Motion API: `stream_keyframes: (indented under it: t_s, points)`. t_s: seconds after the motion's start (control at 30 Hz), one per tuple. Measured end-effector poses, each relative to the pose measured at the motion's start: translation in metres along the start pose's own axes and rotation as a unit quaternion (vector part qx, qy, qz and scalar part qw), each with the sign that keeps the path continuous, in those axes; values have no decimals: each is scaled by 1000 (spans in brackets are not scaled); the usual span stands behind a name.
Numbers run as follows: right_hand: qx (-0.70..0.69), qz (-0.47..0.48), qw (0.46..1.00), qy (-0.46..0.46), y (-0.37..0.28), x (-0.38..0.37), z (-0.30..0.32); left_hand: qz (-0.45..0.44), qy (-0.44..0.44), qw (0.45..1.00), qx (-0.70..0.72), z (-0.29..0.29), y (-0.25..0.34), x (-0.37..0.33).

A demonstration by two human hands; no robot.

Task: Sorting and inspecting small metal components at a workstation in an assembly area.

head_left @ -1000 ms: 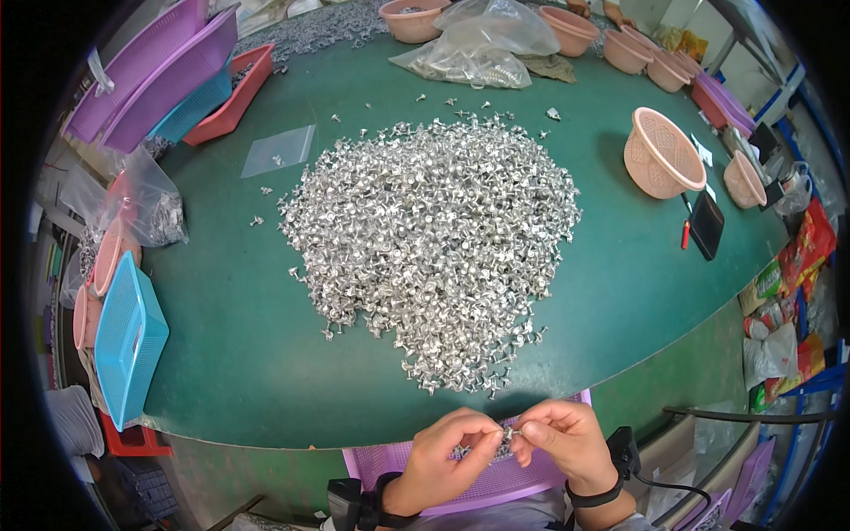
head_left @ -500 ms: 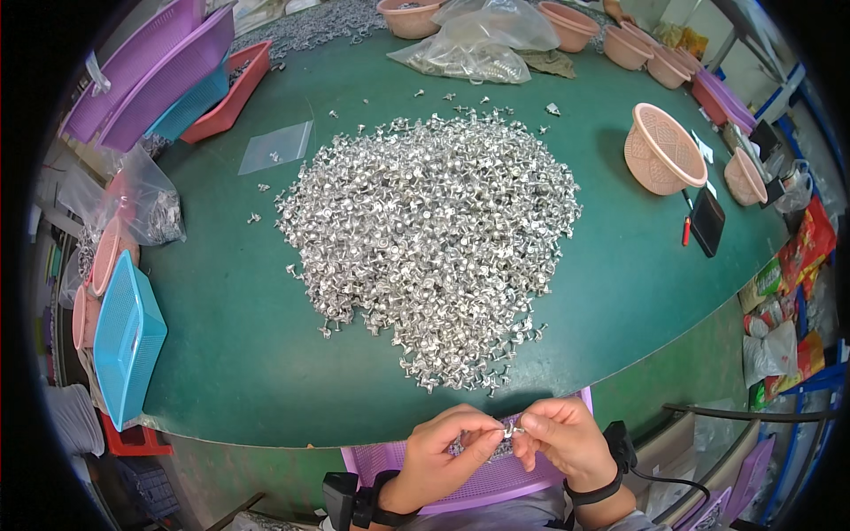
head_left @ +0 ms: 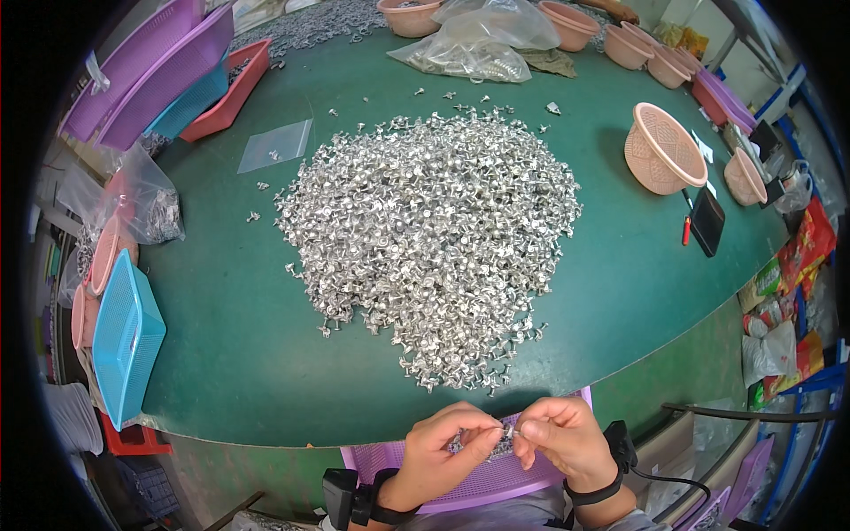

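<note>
Over a purple plastic basket point(head_left: 381, 458) at the table's near edge, my two hands meet fingertip to fingertip. My left hand point(head_left: 452, 447) pinches one side of a small silvery metal part point(head_left: 508, 432). On its other side, the thumb and fingers of my right hand point(head_left: 560, 438) are closed on it too. Most of the part is hidden by the fingertips, so its exact shape does not show. More small metal pieces lie in the basket beneath. Just beyond my hands spreads a large heap of shiny little metal fittings point(head_left: 434, 239) on the green table point(head_left: 230, 354).
A blue basket point(head_left: 128, 341) stands at the left edge, with stacked purple baskets point(head_left: 159, 71) behind. Toward the right are a peach basket point(head_left: 666, 150), a dark flat object point(head_left: 707, 223) and a red-handled tool point(head_left: 686, 232). A clear plastic bag point(head_left: 482, 40) lies at the back.
My fingertips have drawn slightly closer around the small metal part, which shows less now. At the far edge, another person's hand has moved, and more of the arm shows.
</note>
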State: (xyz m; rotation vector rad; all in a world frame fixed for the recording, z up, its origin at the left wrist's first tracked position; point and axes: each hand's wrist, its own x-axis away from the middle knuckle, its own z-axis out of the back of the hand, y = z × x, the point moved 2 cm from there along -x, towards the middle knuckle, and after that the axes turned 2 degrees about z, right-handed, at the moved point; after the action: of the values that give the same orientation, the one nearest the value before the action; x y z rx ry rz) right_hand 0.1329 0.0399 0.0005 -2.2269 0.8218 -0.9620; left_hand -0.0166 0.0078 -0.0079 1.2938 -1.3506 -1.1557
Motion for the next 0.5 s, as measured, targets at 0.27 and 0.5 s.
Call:
stream_keyframes:
  t_s: [0.27,0.5]
  points:
    - [61,27,998,11,-1,1,-3,15,11,1000,9,-1,1,0]
    - [59,70,996,-14,1,1,-3,19,6,1000,11,0,-2,1]
